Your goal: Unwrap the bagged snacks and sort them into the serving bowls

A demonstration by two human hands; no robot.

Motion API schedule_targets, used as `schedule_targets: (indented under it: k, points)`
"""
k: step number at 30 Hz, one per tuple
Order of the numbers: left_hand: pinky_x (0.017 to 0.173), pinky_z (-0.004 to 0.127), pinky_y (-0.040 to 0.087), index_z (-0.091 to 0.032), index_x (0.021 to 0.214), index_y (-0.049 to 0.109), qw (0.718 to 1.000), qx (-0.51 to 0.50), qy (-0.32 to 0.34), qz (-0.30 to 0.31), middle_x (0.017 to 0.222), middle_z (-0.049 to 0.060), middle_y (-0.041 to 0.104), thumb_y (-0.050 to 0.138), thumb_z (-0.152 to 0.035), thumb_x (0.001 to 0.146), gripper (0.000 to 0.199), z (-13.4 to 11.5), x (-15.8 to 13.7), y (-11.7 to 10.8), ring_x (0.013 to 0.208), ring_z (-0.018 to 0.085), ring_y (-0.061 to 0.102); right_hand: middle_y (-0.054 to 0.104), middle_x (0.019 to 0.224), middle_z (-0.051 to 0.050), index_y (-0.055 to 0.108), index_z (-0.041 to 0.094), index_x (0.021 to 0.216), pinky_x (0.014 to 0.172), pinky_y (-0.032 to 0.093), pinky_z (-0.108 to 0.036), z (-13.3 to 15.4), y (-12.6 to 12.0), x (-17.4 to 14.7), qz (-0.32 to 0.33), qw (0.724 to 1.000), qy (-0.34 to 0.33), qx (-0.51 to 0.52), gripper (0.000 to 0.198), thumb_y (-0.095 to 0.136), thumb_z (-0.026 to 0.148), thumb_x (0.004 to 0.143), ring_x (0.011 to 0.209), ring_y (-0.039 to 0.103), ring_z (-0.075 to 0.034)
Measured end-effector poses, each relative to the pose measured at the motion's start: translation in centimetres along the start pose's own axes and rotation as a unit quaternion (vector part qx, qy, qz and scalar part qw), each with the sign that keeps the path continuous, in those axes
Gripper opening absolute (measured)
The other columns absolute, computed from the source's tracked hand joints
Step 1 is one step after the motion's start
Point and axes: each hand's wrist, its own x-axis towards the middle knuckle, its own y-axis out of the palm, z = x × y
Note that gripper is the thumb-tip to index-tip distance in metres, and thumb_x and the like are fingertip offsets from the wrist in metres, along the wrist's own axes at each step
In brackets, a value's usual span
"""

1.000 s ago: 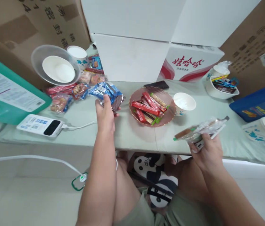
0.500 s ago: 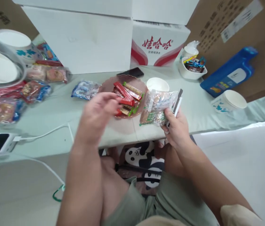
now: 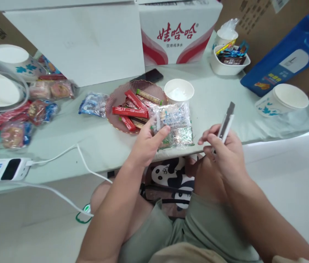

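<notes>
My left hand [image 3: 149, 140] grips the left side of a clear plastic snack packet [image 3: 177, 126], its thumb on top. The packet has green print along its lower part and is held above the table's front edge. To the right, apart from the packet, my right hand [image 3: 224, 148] is closed around a white and grey box cutter [image 3: 227, 122] that points up. Behind the packet sits a pink ribbed plate [image 3: 113, 122] with several red-wrapped bars [image 3: 131, 111] and some green-edged ones. The packet covers the plate's right edge. A white bowl [image 3: 179, 91] stands just behind it.
A blue bottle [image 3: 283, 58] and paper cups [image 3: 282, 100] stand at the right. A white tub [image 3: 229, 65] holds small packets. Left are wrapped snacks [image 3: 14, 135], a blue packet [image 3: 93, 104] and a power bank [image 3: 3, 170] with a cable. A phone [image 3: 150, 75] lies by the boxes.
My left hand has moved from over the plate to the packet and taken hold of it. My right hand has let the packet go and shifted right, keeping the box cutter.
</notes>
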Motion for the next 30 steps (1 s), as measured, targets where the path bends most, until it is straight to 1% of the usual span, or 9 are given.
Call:
schedule_targets:
  k: [3,6,8,10,12,14,17,24,30]
  points:
    - [0.080,0.030,0.058,-0.022,0.112,0.069,1.000,0.010,-0.023,0.007,0.097,0.003,0.073,0.082,-0.033,0.076,0.040,0.8,0.2,0.3,0.090,0.019,0.069,0.060,0.075,0.002,0.061,0.025,0.093,0.037,0.027,-0.020,0.3,0.3,-0.2,0.027,1.000,-0.011,0.000,0.024,0.071,0.045,0.085,0.055,0.051,-0.010]
    - [0.083,0.029,0.057,-0.021,0.109,0.069,1.000,-0.007,-0.018,0.009,0.103,0.003,0.074,0.081,-0.028,0.074,0.038,1.1,0.5,0.6,0.095,0.018,0.069,0.056,0.069,0.004,0.063,0.025,0.108,0.037,0.028,-0.022,0.7,0.3,-0.4,0.067,0.998,-0.018,0.008,0.030,0.058,0.051,0.094,0.049,0.046,-0.009]
    - [0.079,0.028,0.058,-0.020,0.107,0.069,0.999,-0.035,-0.030,0.004,0.105,0.004,0.074,0.081,-0.026,0.072,0.037,0.9,0.7,0.8,0.094,0.018,0.069,0.058,0.067,0.006,0.059,0.028,0.115,0.039,0.030,-0.023,0.9,-0.2,-0.5,0.097,0.995,-0.035,-0.017,0.028,0.054,0.049,0.098,0.045,0.045,-0.009]
    - [0.070,0.026,0.058,-0.020,0.105,0.069,0.996,-0.061,-0.063,-0.006,0.101,0.003,0.074,0.080,-0.027,0.072,0.036,0.6,0.7,1.0,0.086,0.017,0.069,0.063,0.071,0.005,0.057,0.028,0.111,0.042,0.034,-0.023,1.1,-0.7,-0.4,0.125,0.986,-0.068,-0.085,0.022,0.056,0.046,0.099,0.046,0.050,-0.009]
    - [0.061,0.026,0.056,-0.020,0.103,0.069,0.992,-0.079,-0.099,-0.016,0.096,0.002,0.073,0.079,-0.030,0.074,0.032,0.3,0.7,1.1,0.078,0.016,0.068,0.068,0.076,0.003,0.061,0.026,0.104,0.047,0.038,-0.025,1.3,-1.1,0.0,0.147,0.962,-0.125,-0.193,0.017,0.058,0.041,0.098,0.051,0.055,-0.010]
    - [0.057,0.025,0.056,-0.021,0.099,0.068,0.988,-0.094,-0.121,-0.023,0.091,0.001,0.073,0.078,-0.035,0.077,0.028,0.1,0.6,1.1,0.073,0.015,0.067,0.071,0.080,-0.001,0.068,0.024,0.102,0.054,0.044,-0.028,1.8,-1.2,0.6,0.149,0.920,-0.206,-0.297,0.017,0.058,0.036,0.098,0.058,0.060,-0.013]
    - [0.056,0.025,0.057,-0.021,0.096,0.069,0.984,-0.107,-0.137,-0.028,0.085,0.001,0.072,0.075,-0.040,0.082,0.024,0.2,0.7,1.0,0.070,0.015,0.066,0.074,0.084,-0.004,0.075,0.025,0.106,0.063,0.049,-0.031,2.6,-0.8,1.8,0.140,0.870,-0.295,-0.368,0.024,0.054,0.034,0.098,0.069,0.065,-0.017]
    - [0.051,0.023,0.054,-0.022,0.094,0.068,0.987,-0.107,-0.114,-0.035,0.081,-0.001,0.070,0.073,-0.043,0.084,0.024,0.3,0.7,0.7,0.064,0.013,0.063,0.079,0.093,-0.004,0.078,0.027,0.102,0.058,0.045,-0.029,2.7,0.1,3.2,0.131,0.805,-0.353,-0.458,0.022,0.059,0.036,0.097,0.063,0.065,-0.014]
    - [0.052,0.023,0.052,-0.020,0.091,0.068,0.984,-0.123,-0.121,-0.047,0.076,0.000,0.068,0.074,-0.045,0.084,0.027,-0.1,0.6,0.3,0.059,0.012,0.061,0.082,0.094,-0.003,0.080,0.030,0.101,0.060,0.046,-0.029,2.2,-1.7,3.3,0.099,0.765,-0.392,-0.501,0.020,0.060,0.035,0.097,0.079,0.074,-0.018]
